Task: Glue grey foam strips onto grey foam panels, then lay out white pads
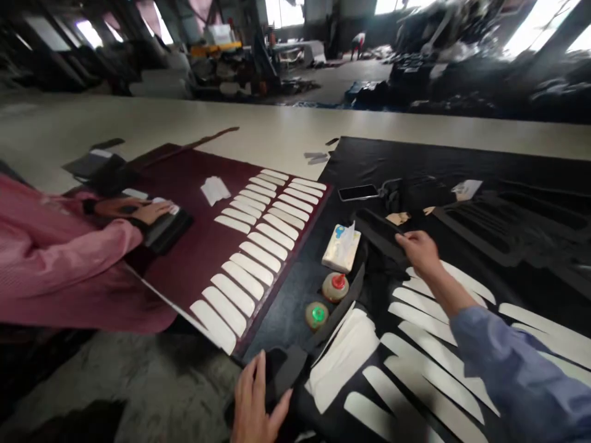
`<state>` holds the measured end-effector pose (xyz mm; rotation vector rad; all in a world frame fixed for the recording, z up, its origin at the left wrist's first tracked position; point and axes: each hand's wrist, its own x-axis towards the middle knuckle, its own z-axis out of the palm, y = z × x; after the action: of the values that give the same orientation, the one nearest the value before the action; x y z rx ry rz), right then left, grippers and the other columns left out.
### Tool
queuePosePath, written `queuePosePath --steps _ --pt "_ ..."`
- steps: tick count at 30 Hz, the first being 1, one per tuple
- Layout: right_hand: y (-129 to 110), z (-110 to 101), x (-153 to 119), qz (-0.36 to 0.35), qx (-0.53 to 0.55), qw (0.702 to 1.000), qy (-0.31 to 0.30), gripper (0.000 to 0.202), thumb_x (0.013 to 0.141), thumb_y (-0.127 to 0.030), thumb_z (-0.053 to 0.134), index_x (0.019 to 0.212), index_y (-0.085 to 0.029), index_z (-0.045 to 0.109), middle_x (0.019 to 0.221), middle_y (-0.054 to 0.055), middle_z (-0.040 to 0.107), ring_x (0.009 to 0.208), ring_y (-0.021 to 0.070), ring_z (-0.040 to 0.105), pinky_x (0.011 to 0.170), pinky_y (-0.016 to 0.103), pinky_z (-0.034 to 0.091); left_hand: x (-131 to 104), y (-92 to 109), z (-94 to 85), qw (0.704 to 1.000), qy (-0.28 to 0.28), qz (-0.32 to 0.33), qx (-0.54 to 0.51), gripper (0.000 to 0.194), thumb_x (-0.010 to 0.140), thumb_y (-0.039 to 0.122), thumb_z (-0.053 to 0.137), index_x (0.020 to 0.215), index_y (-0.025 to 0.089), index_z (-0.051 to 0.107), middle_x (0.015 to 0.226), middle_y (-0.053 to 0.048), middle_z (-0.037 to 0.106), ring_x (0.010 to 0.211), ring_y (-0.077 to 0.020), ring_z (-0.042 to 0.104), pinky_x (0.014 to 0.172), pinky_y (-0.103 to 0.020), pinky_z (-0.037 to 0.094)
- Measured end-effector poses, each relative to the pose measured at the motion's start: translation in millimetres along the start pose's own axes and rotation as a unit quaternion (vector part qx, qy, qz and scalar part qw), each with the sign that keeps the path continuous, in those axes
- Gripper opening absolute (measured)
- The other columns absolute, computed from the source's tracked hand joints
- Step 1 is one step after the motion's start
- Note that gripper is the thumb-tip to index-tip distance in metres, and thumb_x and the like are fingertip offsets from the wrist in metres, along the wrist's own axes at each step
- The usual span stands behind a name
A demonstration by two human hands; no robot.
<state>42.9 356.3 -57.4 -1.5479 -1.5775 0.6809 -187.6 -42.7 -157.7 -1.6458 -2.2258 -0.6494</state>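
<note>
My right hand (420, 252) pinches the end of a long black strip (378, 234), which looks like leather or fabric, above the black-covered table. Low in the view, my left hand (256, 400) has its thumb spread from its stretched fingers, against dark rounded pieces (289, 369) at the table edge. Between my hands lies a stack of white rounded pieces (348, 357). More white strips (434, 357) are laid out in rows under my right forearm. Two round bottles, one with a red cap (338, 282) and one with a green cap (318, 315), stand nearby.
A tissue pack (341, 249) and a phone (359, 192) lie farther back. On the left, a person in a pink sleeve (106, 246) handles dark pieces at a maroon sheet (180, 271) bearing rows of white strips (253, 258). Black cut material (508, 227) lies at right.
</note>
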Motion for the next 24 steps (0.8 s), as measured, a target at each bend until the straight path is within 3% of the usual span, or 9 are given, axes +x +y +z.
queuePosePath --steps 3,7,10,13,16,20,24 --pt "-20 -34 -18 -0.003 0.005 0.999 0.051 0.027 0.074 -0.045 0.056 0.081 -0.018 0.055 0.075 0.01 0.061 0.059 0.0122 0.053 0.052 0.028 0.037 -4 -4 -15.3 1.0 -0.025 0.001 -0.01 0.077 0.08 0.039 0.054 0.141 0.015 0.016 0.116 -0.016 0.054 0.104 -0.0258 0.053 0.083 -0.038 0.05" --pt "-48 -87 -71 -0.018 0.11 0.987 0.116 0.025 0.073 -0.049 0.062 0.09 -0.032 0.056 0.085 0.005 0.062 0.057 0.016 0.054 0.039 0.029 0.035 -1 1 -24.2 0.995 -0.053 0.064 -0.051 0.075 0.078 0.033 0.056 0.141 0.014 0.018 0.118 -0.015 0.053 0.109 -0.0252 0.05 0.089 -0.037 0.047" --pt "-64 -118 -118 0.009 0.123 0.987 0.106 0.028 0.073 -0.051 0.062 0.097 -0.038 0.056 0.091 0.001 0.063 0.055 0.0142 0.056 0.033 0.028 0.032 7 8 -21.6 0.988 -0.08 0.103 -0.088 0.076 0.076 0.03 0.059 0.14 0.013 0.021 0.12 -0.016 0.051 0.113 -0.0255 0.047 0.095 -0.038 0.044" --pt "-69 -134 -158 0.054 0.092 0.992 0.06 0.034 0.071 -0.055 0.06 0.1 -0.039 0.055 0.092 0.001 0.063 0.058 0.0134 0.058 0.036 0.03 0.034 16 7 -13.1 0.988 -0.082 0.077 -0.108 0.079 0.075 0.028 0.061 0.139 0.012 0.019 0.121 -0.016 0.05 0.113 -0.026 0.047 0.095 -0.041 0.043" --pt "-66 -132 -187 0.083 0.098 0.992 -0.002 0.034 0.063 -0.058 0.063 0.091 -0.04 0.055 0.081 0.006 0.061 0.056 0.0144 0.057 0.043 0.036 0.036 23 -1 -3.8 0.992 -0.065 0.018 -0.111 0.08 0.075 0.028 0.061 0.14 0.013 0.016 0.121 -0.017 0.049 0.112 -0.0274 0.048 0.094 -0.045 0.043" --pt "-69 -105 -214 0.093 0.159 0.974 -0.134 0.037 0.054 -0.059 0.072 0.08 -0.037 0.056 0.065 0.005 0.054 0.053 0.0155 0.053 0.047 0.036 0.04 28 -11 9.6 0.991 -0.045 -0.037 -0.122 0.079 0.074 0.028 0.062 0.139 0.012 0.019 0.12 -0.017 0.05 0.111 -0.0283 0.049 0.094 -0.047 0.043" --pt "-93 -64 -244 0.122 0.197 0.931 -0.283 0.036 0.063 -0.05 0.072 0.085 -0.029 0.053 0.065 0.0 0.053 0.056 0.0152 0.051 0.05 0.03 0.041 27 -13 32.4 0.984 -0.003 -0.032 -0.177 0.067 0.077 0.025 0.056 0.136 0.015 0.027 0.121 -0.015 0.054 0.114 -0.0268 0.049 0.095 -0.045 0.044"
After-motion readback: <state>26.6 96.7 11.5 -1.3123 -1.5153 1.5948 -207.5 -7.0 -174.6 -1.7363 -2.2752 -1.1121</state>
